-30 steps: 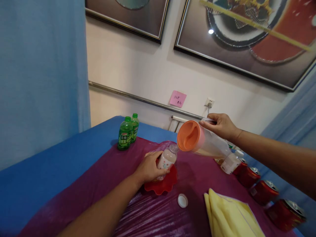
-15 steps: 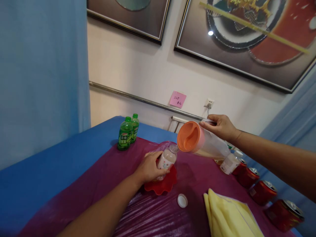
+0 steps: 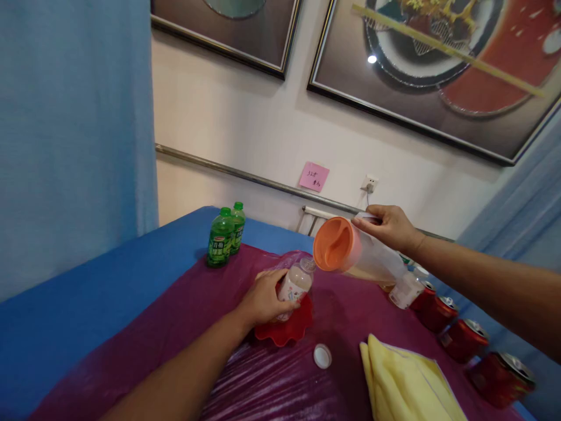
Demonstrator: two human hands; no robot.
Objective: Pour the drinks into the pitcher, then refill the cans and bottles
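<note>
My left hand is wrapped round a small clear bottle with a white printed label and no cap. The bottle leans slightly over a red scalloped dish. My right hand grips the handle of a translucent pitcher, tipped so that its orange lid is beside the bottle's mouth. Some pale liquid lies along the pitcher's lower side; whether any flows into the bottle cannot be made out. A white cap rests on the purple cover.
Two green bottles stand at the back left. Behind the pitcher is a labelled bottle, with several red cans along the right. A folded yellow cloth lies at the front right. Blue curtains hang on both sides.
Everything in view has shifted very slightly left in the picture. Both hands keep their holds, and the pitcher's tilt looks about the same.
</note>
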